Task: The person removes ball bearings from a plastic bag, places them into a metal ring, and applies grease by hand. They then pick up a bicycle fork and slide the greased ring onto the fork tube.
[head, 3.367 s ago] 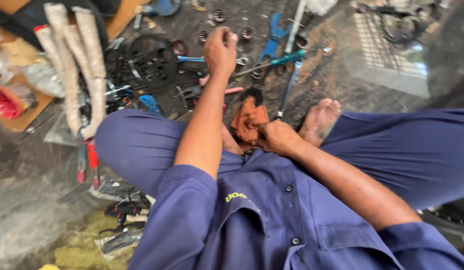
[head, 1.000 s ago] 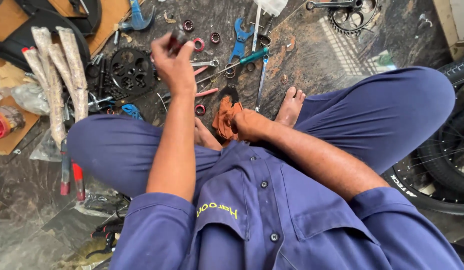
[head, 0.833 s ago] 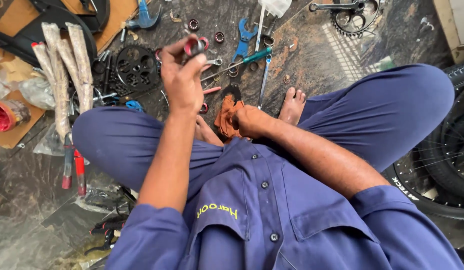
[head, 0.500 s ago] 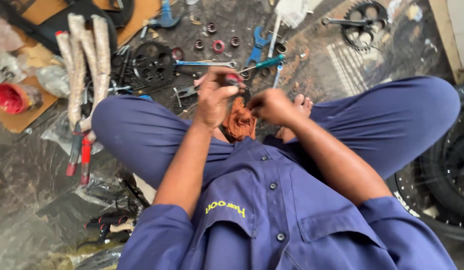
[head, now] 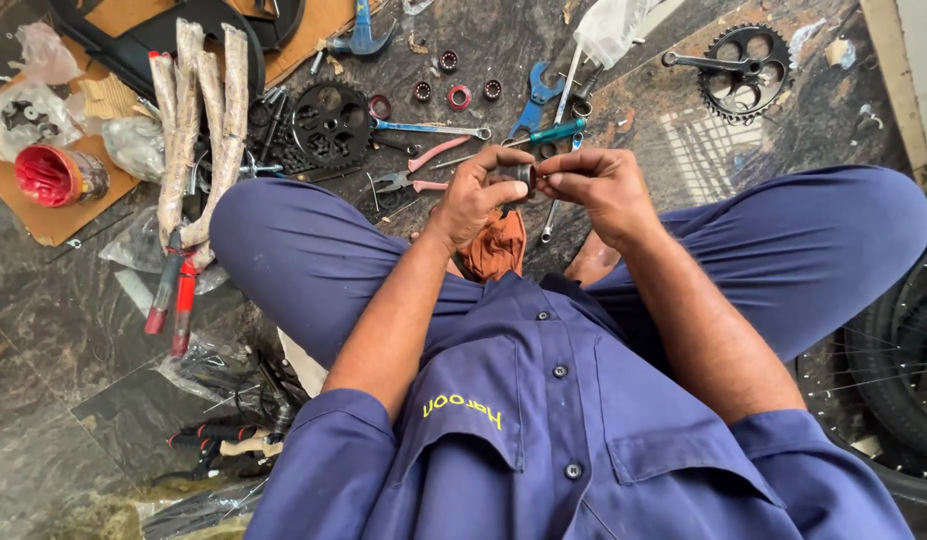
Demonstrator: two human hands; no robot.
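Observation:
I sit cross-legged on a dark stone floor in blue work clothes. My left hand (head: 476, 195) and my right hand (head: 596, 185) meet in front of me, both pinching a small dark ring-shaped metal part (head: 525, 176) between the fingertips. An orange rag (head: 496, 243) hangs below my left hand, over my lap. Small round bearing cups (head: 459, 96) lie on the floor just beyond my hands.
Pink-handled pliers (head: 416, 170), a spanner (head: 431, 128), a teal screwdriver (head: 544, 133) and a black sprocket (head: 330, 122) lie ahead. A crank with chainring (head: 741, 68) sits far right, a red tub (head: 49, 175) far left, a tyre (head: 899, 370) at my right.
My left hand reached out to the parts on the floor, picked up a small ring and drew back. Both hands now hold it together in front of me.

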